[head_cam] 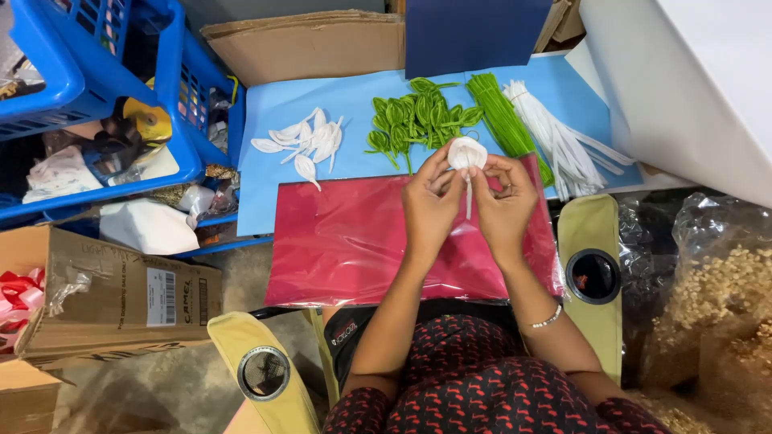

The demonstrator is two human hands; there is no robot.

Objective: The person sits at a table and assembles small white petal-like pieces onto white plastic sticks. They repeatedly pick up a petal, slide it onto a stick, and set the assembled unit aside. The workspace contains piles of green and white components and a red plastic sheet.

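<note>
Obs., head view. Both hands meet over the far edge of a glossy red sheet [354, 241] laid on the work surface. The left hand [430, 207] and right hand [505, 205] each pinch a small white flower bud [466, 153] between thumb and fingertips; fingers curl in close, nearly closed, with only the bud between them.

Key relation: the bud sits between and just above the two hands, directly ahead of the person, at the boundary where the red sheet meets a light blue sheet [273, 108]. A thin white stem [469, 201] hangs from the bud toward the person, so the long axis runs near-to-far, with the rounded head at the far end. Both hands are about equally near; neither leads.

Materials: the bud looks like layered, soft, petal-shaped pieces, matte white, wrapped into a rounded head. The exact count of petals cannot be told.

Supplies on the blue sheet, beyond the hands:
- loose white petals [305, 143], teardrop-shaped with thin tails, to the left, well apart from the hands;
- green looped leaves [410, 116], fuzzy wire outlines, just beyond the bud;
- a bundle of green stems [503, 120], straight and fuzzy, lying diagonally;
- a bundle of white stems [559, 145], touching the green bundle on its right.

A beaded bracelet [548, 318] is on the right wrist. Blue plastic crates [96, 80] stand to the left, and a cardboard box [121, 301] lies nearer the person.
</note>
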